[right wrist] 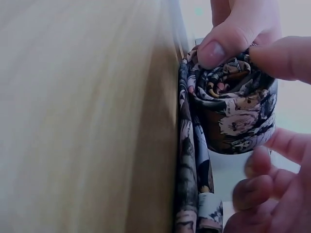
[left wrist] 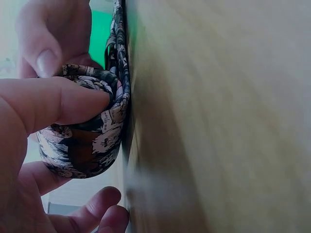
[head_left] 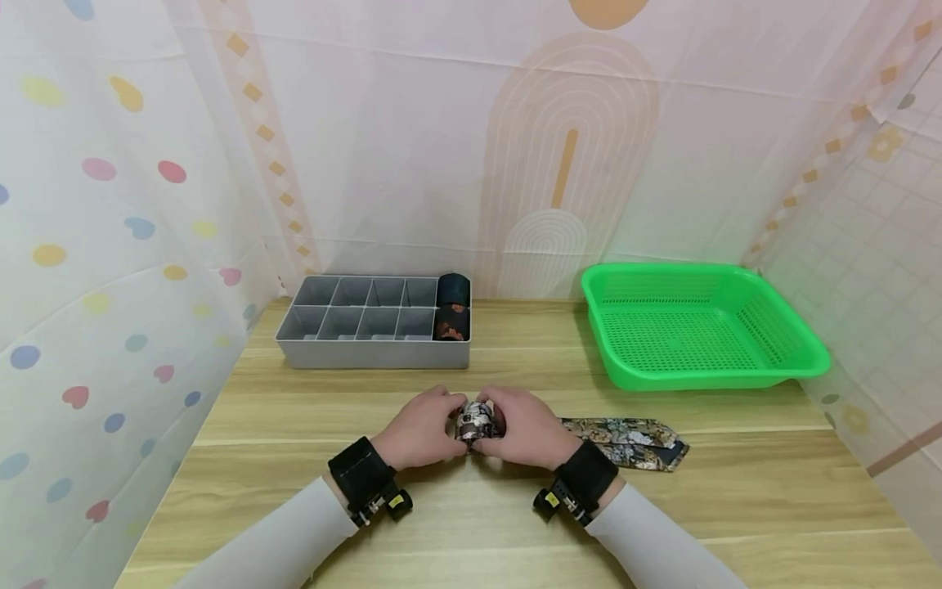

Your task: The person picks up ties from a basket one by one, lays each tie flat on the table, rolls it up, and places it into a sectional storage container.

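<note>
A patterned necktie lies on the table, its left part wound into a roll and its wide end flat to the right. My left hand grips the roll from the left, thumb against the coil's near end in the left wrist view. From the right, my right hand holds the same roll between thumb and fingers. The unrolled strip runs under the right hand, which hides part of it. In the right wrist view the spiral of layers shows at the roll's end.
A grey divided box stands at the back left; its right column holds a dark rolled tie and a dark rolled tie with orange marks. At the back right sits a green perforated basket. Patterned curtains line the table's back and sides.
</note>
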`<state>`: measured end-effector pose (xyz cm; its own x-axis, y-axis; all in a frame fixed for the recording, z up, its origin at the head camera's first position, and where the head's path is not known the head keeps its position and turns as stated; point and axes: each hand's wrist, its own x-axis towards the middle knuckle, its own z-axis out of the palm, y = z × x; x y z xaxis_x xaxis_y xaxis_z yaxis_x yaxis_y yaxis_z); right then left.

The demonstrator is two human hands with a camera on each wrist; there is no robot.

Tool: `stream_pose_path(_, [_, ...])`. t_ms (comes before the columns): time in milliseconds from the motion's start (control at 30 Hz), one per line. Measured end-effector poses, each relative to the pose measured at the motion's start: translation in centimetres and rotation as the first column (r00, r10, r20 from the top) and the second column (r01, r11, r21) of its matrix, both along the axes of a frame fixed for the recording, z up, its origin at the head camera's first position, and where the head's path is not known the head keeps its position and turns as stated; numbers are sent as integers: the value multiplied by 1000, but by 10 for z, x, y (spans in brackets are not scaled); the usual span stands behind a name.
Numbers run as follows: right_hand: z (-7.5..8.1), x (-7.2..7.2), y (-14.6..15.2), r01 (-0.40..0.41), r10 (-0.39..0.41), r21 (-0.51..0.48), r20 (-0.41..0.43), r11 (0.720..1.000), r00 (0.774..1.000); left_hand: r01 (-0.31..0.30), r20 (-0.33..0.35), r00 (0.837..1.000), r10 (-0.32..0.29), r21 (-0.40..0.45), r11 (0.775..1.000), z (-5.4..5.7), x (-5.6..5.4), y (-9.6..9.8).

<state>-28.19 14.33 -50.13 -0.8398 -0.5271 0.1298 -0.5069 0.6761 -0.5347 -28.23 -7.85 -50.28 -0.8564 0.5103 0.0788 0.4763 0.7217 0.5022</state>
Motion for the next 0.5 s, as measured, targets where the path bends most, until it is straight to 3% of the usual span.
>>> stream_pose_path(200, [-1, 0, 1, 19, -20, -22, -41, 1000, 999, -21, 5, 1000, 21, -2, 1000, 1, 1, 1])
stream_pose_path(500, [4, -1, 4, 38, -36, 35, -46, 999, 998, -82, 6, 997, 82, 3, 997, 0, -2, -1])
